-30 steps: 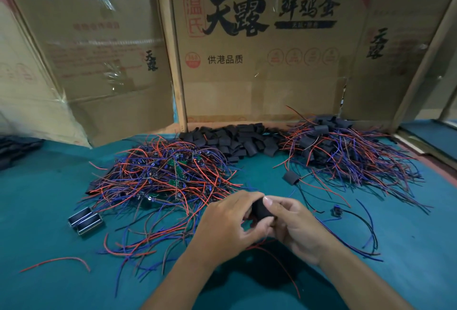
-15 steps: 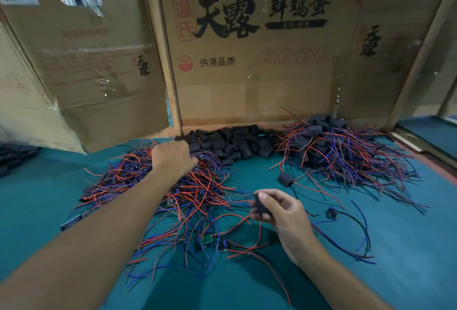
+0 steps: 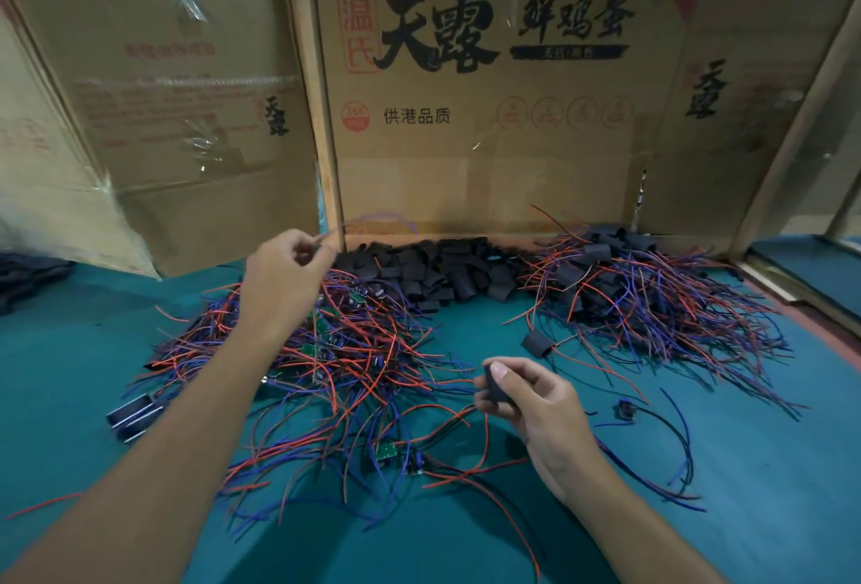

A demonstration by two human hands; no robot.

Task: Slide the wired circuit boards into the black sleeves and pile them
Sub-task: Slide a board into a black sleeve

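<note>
Since half a second ago, your left hand (image 3: 284,276) has lifted off the tangled heap of red- and blue-wired green circuit boards (image 3: 335,346) and now hangs above its far edge, fingers curled with a thin purple-blue wire (image 3: 372,218) pinched at the tips, the wire arcing up and away, blurred; drawing one lead upward probably frees a single board from the tangle. Your right hand (image 3: 526,402) waits low over the teal surface (image 3: 768,467), its grip clamped on a short flat black sleeve (image 3: 496,383) between thumb and fingers, one end towards the heap, seemingly ready to receive that board. Loose black sleeves (image 3: 438,267) lie stocked against the printed cardboard wall (image 3: 489,141), between the heap and the pile of finished sleeved boards (image 3: 643,290) on your right, so supply, work and output run left to right. One sleeved board (image 3: 536,343) lies apart, just short of that pile.
</note>
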